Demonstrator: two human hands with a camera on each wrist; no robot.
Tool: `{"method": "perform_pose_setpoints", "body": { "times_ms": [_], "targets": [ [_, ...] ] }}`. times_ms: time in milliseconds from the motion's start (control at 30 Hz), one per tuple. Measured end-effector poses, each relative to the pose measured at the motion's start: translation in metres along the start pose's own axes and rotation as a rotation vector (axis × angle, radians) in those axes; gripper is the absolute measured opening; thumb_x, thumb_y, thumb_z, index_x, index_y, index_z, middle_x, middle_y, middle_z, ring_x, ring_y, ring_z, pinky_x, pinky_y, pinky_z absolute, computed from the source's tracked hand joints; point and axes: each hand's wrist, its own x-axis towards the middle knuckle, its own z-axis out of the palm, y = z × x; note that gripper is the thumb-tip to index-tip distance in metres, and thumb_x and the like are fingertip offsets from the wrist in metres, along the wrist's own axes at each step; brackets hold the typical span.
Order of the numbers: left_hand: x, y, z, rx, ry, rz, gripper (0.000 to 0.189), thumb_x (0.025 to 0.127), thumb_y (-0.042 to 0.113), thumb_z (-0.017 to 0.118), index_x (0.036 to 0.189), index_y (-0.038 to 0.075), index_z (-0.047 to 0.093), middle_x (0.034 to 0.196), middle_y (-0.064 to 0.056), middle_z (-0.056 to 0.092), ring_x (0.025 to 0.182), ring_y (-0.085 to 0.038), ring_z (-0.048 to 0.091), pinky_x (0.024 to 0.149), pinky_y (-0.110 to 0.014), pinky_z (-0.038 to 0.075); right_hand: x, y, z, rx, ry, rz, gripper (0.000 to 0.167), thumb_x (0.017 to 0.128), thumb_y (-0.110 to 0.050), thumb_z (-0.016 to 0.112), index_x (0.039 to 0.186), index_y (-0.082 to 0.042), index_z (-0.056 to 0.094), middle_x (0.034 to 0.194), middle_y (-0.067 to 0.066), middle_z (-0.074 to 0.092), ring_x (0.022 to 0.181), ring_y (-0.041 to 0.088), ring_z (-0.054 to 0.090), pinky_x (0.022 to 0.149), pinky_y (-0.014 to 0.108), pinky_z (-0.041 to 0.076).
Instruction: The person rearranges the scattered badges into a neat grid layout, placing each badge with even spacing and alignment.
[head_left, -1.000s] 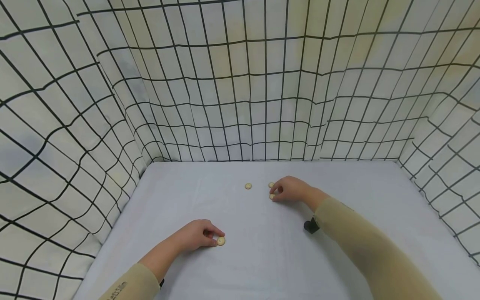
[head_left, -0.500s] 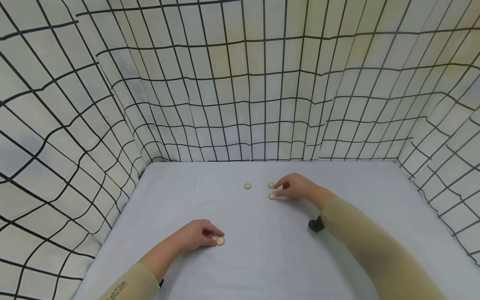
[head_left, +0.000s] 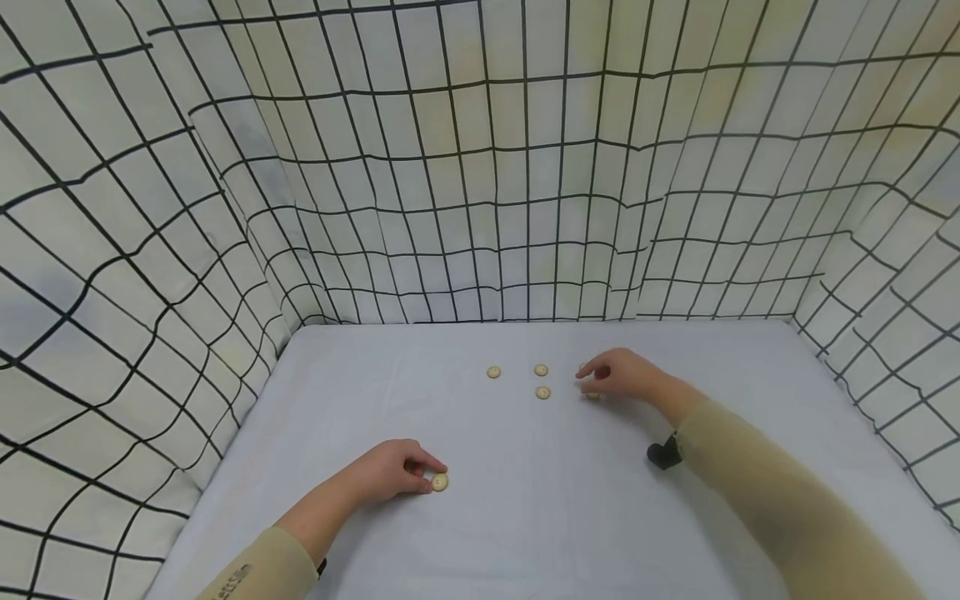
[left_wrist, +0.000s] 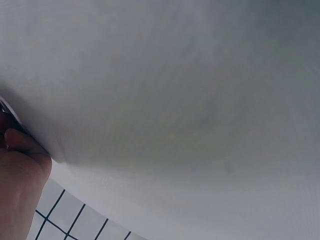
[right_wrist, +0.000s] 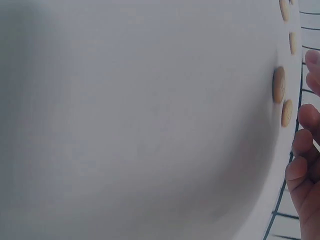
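In the head view my left hand [head_left: 393, 470] is low on the white table, thumb and forefinger pinching a round tan button-like disc [head_left: 439, 482] at its edge. The left wrist view shows only part of that hand [left_wrist: 22, 170], and the disc is out of sight there. My right hand [head_left: 622, 375] is farther back, fingers parted and relaxed, holding nothing. Just under its thumb lies another tan disc [head_left: 592, 396], partly covered. To its left, two discs lie one behind the other, a far disc [head_left: 542, 369] and a near disc [head_left: 543, 392].
A further tan disc [head_left: 493, 372] lies left of that pair. In the right wrist view several discs line the far right, among them a large-looking one [right_wrist: 279, 85]. White walls with a black grid [head_left: 480, 200] enclose the table [head_left: 480, 542] at the back and sides.
My right hand has left the near disc of the pair and moved right, over beside a partly covered disc. The left hand stays where it was, on its disc.
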Motion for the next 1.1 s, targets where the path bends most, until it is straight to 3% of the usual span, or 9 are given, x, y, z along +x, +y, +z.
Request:
{"method": "perform_pose_setpoints", "body": {
  "times_ms": [300, 533, 800, 1100],
  "targets": [
    [0.001, 0.000, 0.000, 0.008, -0.004, -0.011, 0.022, 0.083, 0.018, 0.081, 0.104, 0.025, 0.078, 0.083, 0.003, 0.056, 0.081, -0.016, 0.051, 0.069, -0.028, 0.043, -0.011, 0.016, -0.007, 0.017, 0.003, 0.041, 0.039, 0.081, -0.044, 0.081, 0.113, -0.024, 0.075, 0.112, 0.001, 0.067, 0.094, 0.020, 0.055, 0.081, 0.037, 0.048],
    [0.000, 0.001, -0.001, -0.001, -0.009, -0.008, 0.022, 0.083, 0.017, 0.081, 0.103, 0.024, 0.078, 0.083, 0.002, 0.056, 0.080, -0.017, 0.051, 0.068, -0.029, 0.042, -0.014, 0.017, -0.006, 0.009, -0.010, 0.033, 0.035, 0.082, -0.041, 0.080, 0.113, -0.025, 0.076, 0.101, 0.000, 0.064, 0.091, 0.020, 0.054, 0.079, 0.036, 0.046],
    [0.000, 0.001, -0.001, -0.006, -0.017, -0.002, 0.022, 0.083, 0.016, 0.081, 0.104, 0.023, 0.078, 0.083, 0.002, 0.056, 0.080, -0.017, 0.051, 0.068, -0.028, 0.042, -0.012, 0.017, -0.001, -0.004, -0.025, -0.005, 0.031, 0.083, -0.033, 0.080, 0.112, -0.026, 0.075, 0.103, -0.003, 0.066, 0.094, 0.018, 0.056, 0.086, 0.041, 0.047],
    [-0.003, 0.005, -0.002, 0.007, -0.023, -0.001, 0.025, 0.083, 0.016, 0.081, 0.106, 0.022, 0.078, 0.083, 0.002, 0.056, 0.080, -0.017, 0.051, 0.068, -0.029, 0.042, -0.008, 0.017, 0.001, -0.032, -0.030, 0.015, 0.029, 0.084, -0.033, 0.080, 0.112, -0.024, 0.076, 0.098, -0.002, 0.064, 0.092, 0.019, 0.054, 0.083, 0.039, 0.047]
  ]
}}
